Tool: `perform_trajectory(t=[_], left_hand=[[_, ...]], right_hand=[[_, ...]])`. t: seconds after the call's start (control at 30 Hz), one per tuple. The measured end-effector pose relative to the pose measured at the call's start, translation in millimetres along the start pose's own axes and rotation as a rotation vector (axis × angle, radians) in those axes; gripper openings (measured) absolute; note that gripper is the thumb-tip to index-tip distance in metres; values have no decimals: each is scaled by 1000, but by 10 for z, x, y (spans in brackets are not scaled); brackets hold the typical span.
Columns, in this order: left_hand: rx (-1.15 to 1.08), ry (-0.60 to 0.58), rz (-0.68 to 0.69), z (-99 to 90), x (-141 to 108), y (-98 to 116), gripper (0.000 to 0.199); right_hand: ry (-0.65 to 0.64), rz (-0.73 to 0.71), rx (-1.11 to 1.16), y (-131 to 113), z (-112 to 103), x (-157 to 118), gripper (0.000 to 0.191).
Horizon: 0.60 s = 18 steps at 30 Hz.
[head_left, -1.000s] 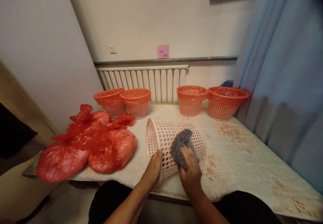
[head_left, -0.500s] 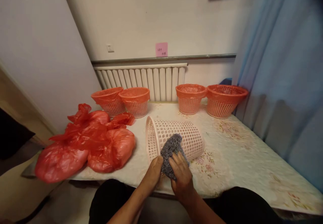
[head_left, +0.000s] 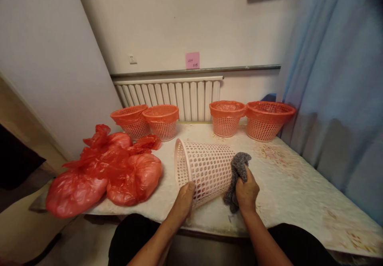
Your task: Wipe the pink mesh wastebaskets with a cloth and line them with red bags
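A pale pink perforated basket (head_left: pixel 209 170) lies on its side on the floral-covered table, its mouth facing left. My left hand (head_left: pixel 186 200) grips its rim at the near side, the thumb outside and the other fingers mostly hidden. In my right hand (head_left: pixel 247 188) is a dark grey cloth (head_left: pixel 237 174), bunched up and pressed against the basket's base end at the right. Part of the cloth hangs down toward the table.
Red tied plastic bags (head_left: pixel 119 174) are heaped at the table's left. Behind stand several upright baskets with red liners, two at the left (head_left: pixel 163 124) and two at the right (head_left: pixel 227 120). A blue curtain (head_left: pixel 338 98) borders the right side.
My right hand has moved right with the cloth, from the basket's side near the rim to its base end. My left hand still holds the rim.
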State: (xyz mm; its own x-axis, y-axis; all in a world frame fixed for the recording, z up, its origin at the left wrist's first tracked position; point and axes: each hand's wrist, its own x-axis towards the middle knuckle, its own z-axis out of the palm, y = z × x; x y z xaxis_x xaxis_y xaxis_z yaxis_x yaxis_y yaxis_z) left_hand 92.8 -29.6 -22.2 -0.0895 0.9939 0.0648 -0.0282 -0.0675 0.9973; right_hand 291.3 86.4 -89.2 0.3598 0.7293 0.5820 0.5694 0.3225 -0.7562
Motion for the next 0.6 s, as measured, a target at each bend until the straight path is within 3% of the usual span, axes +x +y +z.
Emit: perform_trajectory(t=[0.07,0.13,0.43,0.6], left_hand=[[-31,-18,11,6,-2,16,73],[-62,-16,10,27,3,52,72],[-224,50,-48,154,86,323,69],[-263,51,-31,135,115,346,64]], right_hand=[[23,82,9,11,12,11,54],[33,29,50,-46,31,-43,55],[-225,-748,204,-690,-87,-769,64],[-182,-826,209,-731,-87,-807,62]])
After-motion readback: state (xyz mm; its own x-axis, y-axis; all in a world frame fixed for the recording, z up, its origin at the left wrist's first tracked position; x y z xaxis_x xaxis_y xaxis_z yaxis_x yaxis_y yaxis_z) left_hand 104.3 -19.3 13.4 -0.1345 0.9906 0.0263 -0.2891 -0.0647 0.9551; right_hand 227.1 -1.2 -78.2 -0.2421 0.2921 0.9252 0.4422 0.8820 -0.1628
